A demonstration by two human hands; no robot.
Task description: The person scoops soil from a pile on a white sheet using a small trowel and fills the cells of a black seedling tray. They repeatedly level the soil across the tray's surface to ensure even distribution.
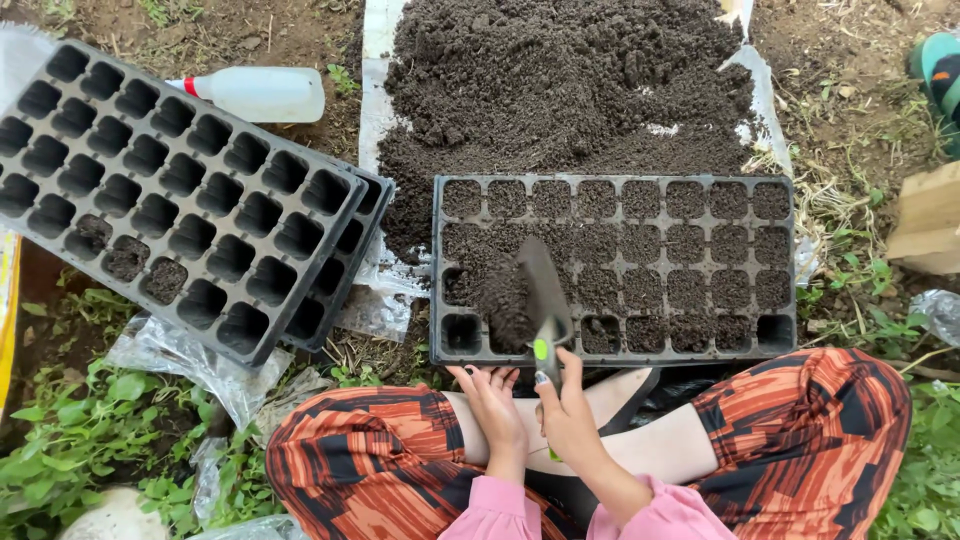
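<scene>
The trowel [540, 295], loaded with soil, tilts over the front left cells of the tray [612, 268]. The right hand [566, 412] is clenched around its handle, hiding most of it. The left hand [492, 398] rests just beside, fingers loose, empty. The soil heap [565, 85] runs off the top edge.

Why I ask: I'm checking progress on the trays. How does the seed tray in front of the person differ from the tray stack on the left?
The front tray lies square to the person, with nearly all cells holding soil; the left tray stack sits skewed, and only about three cells hold soil. The front tray is single, while the left one rests on another tray. The right hand holds a trowel of soil over the front tray; nothing touches the left one. Both are black plastic cell trays.
</scene>
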